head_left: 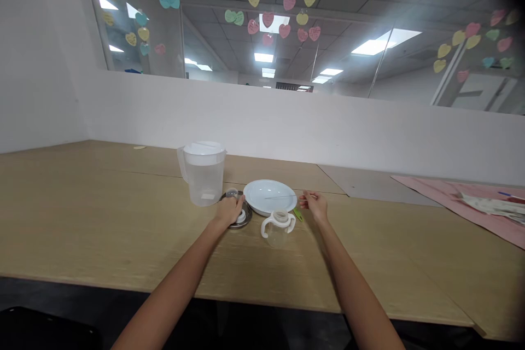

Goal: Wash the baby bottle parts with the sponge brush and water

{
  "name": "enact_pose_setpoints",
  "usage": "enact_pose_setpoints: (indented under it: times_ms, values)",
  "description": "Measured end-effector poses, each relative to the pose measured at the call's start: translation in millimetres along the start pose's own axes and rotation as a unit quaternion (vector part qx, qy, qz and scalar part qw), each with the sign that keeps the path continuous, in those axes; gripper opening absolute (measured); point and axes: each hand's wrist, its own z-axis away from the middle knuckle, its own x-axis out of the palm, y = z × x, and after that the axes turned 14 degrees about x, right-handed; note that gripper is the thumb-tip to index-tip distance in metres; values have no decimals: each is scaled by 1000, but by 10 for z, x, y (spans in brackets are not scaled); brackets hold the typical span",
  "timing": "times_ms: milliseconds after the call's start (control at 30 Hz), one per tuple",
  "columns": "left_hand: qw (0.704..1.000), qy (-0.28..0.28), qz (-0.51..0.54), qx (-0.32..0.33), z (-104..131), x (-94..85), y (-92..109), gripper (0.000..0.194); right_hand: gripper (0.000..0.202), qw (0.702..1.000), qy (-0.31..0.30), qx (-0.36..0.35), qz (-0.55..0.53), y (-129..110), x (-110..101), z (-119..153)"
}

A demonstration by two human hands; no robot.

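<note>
My right hand [315,206] is closed in a pinch on a thin, pale rod [283,197], which reaches left over a white bowl [252,205]. Over a round metal tray [246,222] is my left hand [230,211], thumb to the right and other fingers mostly hidden. A clear dome-shaped cap [232,192] shows just past its knuckles, and a white ring-shaped part [241,216] lies on the tray beside it. Between my hands, nearer me, stands an open clear baby bottle [278,235] with two white handles. A green-handled thing [298,215] sticks out by the bowl.
A lidded clear plastic pitcher [205,175] stands left of the tray. On the right, a pink cloth [435,191] bears a whitish bundle [492,206] and a blue pen [511,195]. The wooden table [123,219] meets a white wall [266,120] with windows above.
</note>
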Motion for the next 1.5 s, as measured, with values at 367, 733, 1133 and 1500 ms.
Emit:
enact_pose_setpoints:
  times_ms: [367,733,1133,1500]
  values:
    - [989,145,22,-32,-22,-64,-103,22,15,996,18,24,-79,-51,-6,46]
    - [868,316,373,85,-32,-102,12,19,13,992,-12,43,-118,-40,-22,36]
    - [903,199,309,222,52,67,266,21,11,980,-86,36,-176,-98,-97,-39]
    - [927,214,234,200,21,134,201,23,13,989,-76,34,-123,-163,-34,84]
